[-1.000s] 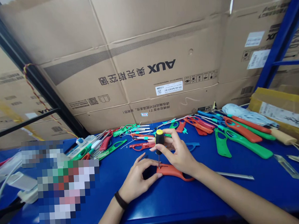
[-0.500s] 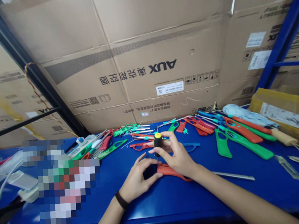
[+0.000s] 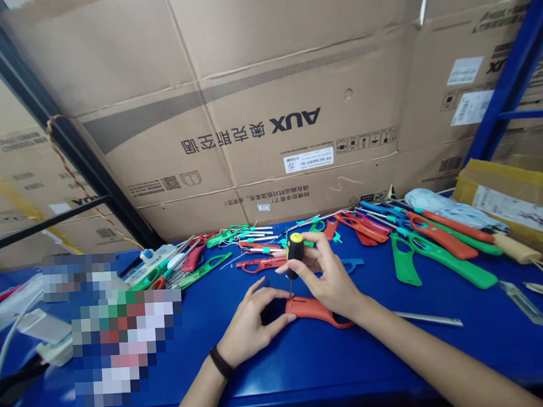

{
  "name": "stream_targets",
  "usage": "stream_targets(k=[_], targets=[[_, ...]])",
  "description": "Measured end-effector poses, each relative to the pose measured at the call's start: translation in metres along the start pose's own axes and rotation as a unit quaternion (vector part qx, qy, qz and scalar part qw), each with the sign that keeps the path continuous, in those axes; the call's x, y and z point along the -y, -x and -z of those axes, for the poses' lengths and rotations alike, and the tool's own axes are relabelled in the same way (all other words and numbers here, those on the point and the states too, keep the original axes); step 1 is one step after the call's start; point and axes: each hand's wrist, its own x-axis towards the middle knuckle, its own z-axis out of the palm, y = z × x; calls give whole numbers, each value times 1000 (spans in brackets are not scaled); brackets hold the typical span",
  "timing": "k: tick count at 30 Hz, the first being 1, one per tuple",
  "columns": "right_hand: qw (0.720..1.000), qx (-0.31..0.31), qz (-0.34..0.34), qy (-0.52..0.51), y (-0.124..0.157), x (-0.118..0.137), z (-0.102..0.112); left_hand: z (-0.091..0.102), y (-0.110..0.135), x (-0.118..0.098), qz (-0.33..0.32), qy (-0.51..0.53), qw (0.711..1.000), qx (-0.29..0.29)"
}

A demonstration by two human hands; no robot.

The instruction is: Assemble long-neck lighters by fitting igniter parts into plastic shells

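My right hand point(image 3: 327, 273) pinches a screwdriver point(image 3: 295, 255) with a black and yellow handle, its thin shaft pointing down. The shaft's tip is at a slot in an orange-red plastic lighter housing point(image 3: 313, 311) lying on the blue table point(image 3: 398, 367). My left hand point(image 3: 253, 321) holds the housing's near end, with its fingers curled over it and a black band on the wrist. The fingers hide part of the housing, and the tip's exact contact with the slot is hard to tell.
Several green, red and orange lighter housings point(image 3: 442, 261) and thin metal rods lie across the back of the table. A steel rod point(image 3: 427, 320) lies to the right. Cardboard boxes point(image 3: 248, 107) stand behind, between a black upright and a blue rack post point(image 3: 514, 63). A pixelated patch covers the left.
The screwdriver handle has shifted slightly right and now leans a little differently, with its tip still at the slot. The left hand and housing stay nearly still.
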Motion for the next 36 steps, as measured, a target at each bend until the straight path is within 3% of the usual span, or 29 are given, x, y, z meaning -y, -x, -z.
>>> stream_targets(k=[23, 27, 33, 36], targets=[[999, 21, -32, -4, 0, -2, -3, -1, 0, 4, -7, -15, 1000, 0], [998, 12, -23, -61, 0, -5, -9, -2, 0, 1, -11, -15, 1000, 5], [978, 75, -77, -177, -1, -3, -16, -3, -2, -4, -17, -6, 1000, 10], [976, 58, -88, -189, -1, 3, -16, -3, -3, -4, -11, -1, 1000, 9]])
